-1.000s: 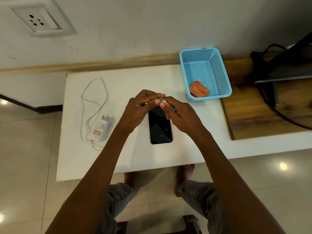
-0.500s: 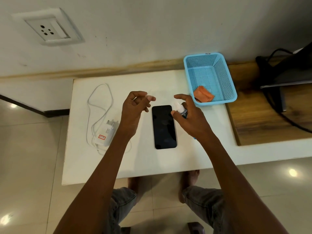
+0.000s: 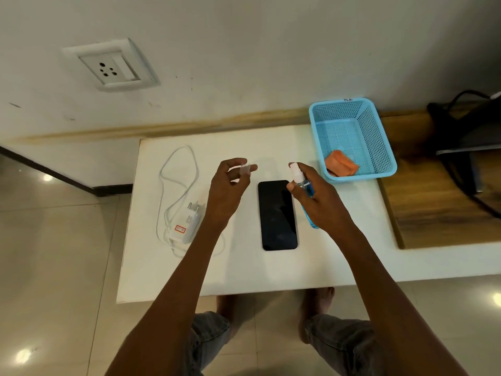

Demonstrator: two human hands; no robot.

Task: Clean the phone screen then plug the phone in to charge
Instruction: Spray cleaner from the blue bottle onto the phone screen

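A black rectangular phone (image 3: 278, 215) was laid flat, screen up, on the white table (image 3: 244, 270), between both hands. A small clear spray bottle of blue liquid with white nozzle (image 3: 301, 178) was gripped by the right hand (image 3: 317, 198). A small clear cap (image 3: 245, 169) was pinched by the left hand (image 3: 229, 187). A white charger with coiled cable (image 3: 187, 222) was placed left; an orange cloth (image 3: 341, 164) was seen inside a blue mesh plastic basket (image 3: 379, 137).

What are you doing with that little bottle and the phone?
A person is getting ready to clean a phone that lies face up on the white table. The right hand holds a small spray bottle of blue liquid beside the phone. The left hand pinches the bottle's clear cap. An orange cloth waits in the blue basket, and the charger lies unplugged on the table.
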